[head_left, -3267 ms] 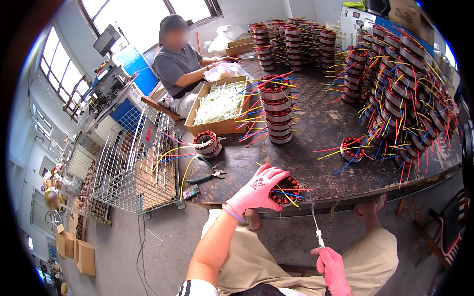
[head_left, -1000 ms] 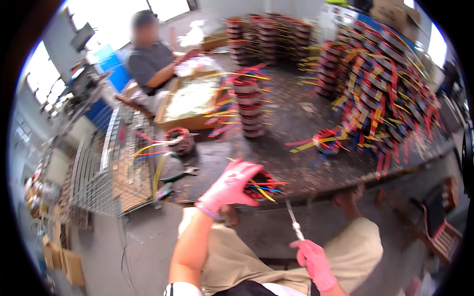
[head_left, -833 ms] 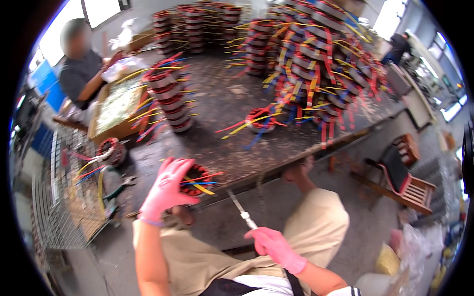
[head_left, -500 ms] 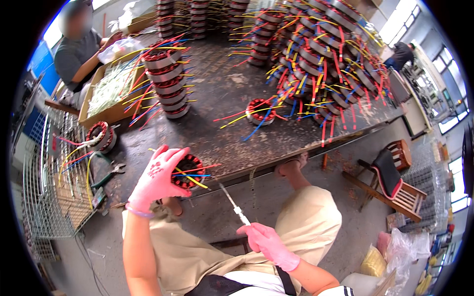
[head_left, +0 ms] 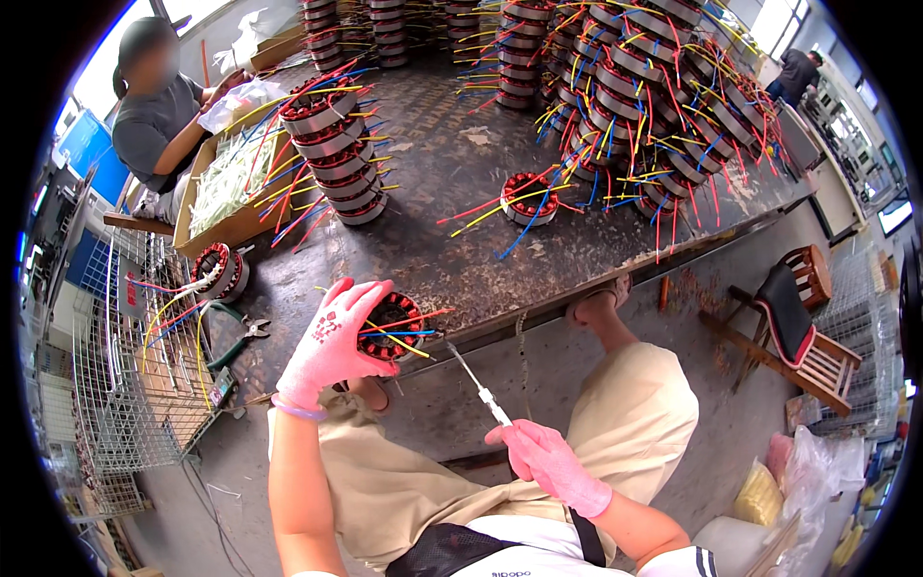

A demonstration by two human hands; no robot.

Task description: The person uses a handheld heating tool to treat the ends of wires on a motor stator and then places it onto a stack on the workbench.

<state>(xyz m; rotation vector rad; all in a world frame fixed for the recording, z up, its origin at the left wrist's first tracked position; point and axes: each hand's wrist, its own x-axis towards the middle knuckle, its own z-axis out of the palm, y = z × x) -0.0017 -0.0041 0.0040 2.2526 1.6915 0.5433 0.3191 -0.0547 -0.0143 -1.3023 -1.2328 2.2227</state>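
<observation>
A left hand in a pink knit glove, its back printed in dark red, grips a hollow metal ring wound with red coils at the front edge of a dark, scuffed tabletop. Thumb and fingers span the ring's left side in a wide C, its round bore facing up toward the wearer; thin red, blue and yellow leads run out to the right, away from the palm.

Below and to the right of that grip, a right hand, also in pink knit, curls tightly about a slender tool with a white handle and thin metal shaft. The tool's long axis slants up and left, its tip near the lead ends, apart from the ring.

Left of the ring grip lie green-handled metal pliers, jaws pointing right toward the glove. Directly above it, banded grey-and-red rings form a slightly leaning column; farther up and right sits a single red-wound ring, leads fanned leftward and downward.
</observation>
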